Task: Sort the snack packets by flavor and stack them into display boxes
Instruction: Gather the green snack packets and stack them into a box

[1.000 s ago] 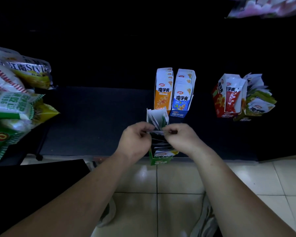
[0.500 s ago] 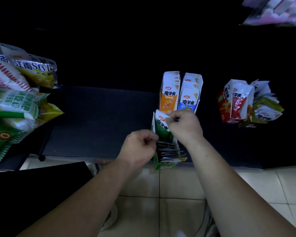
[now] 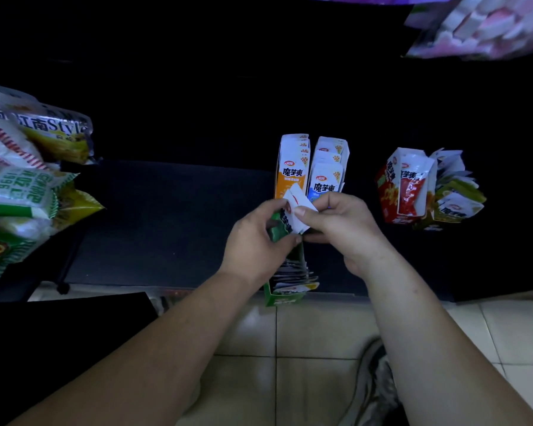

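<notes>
**Two hands, one green-and-white packet (image 3: pixel 293 212) held over the near edge of the table (image 3: pixel 166 222)**

Both hands met just above the far end of the green display box (image 3: pixel 282 299), which stood at the table's near edge with a row of packets packed inside it. The left hand (image 3: pixel 256 238) had its grip closed round the green lower half of the packet, fingers curled under it. The right hand (image 3: pixel 346 229) held the white upper half, thumb pressed on the face and fingers tucked behind. The packet was tilted, clear of the box below.

Directly behind the hands, toward the middle of the table, an orange box (image 3: pixel 291 173) and a blue box (image 3: pixel 326 176) stood touching side by side, both filled with upright packets; the packet's top corner overlapped them in view. Well apart toward the right side stood a red box (image 3: pixel 394 192), with a yellow-green box (image 3: pixel 453 195) pressed against it, its packets splayed loosely.

Large snack bags (image 3: pixel 28 186) were piled past the left edge, and a blurred pink bag (image 3: pixel 474 26) hung at the top right.

The table's top was dark and matte, and the room behind it was nearly black. Pale floor tiles (image 3: pixel 314 333) showed under the forearms, with a shoe (image 3: pixel 379 379) on them.
</notes>
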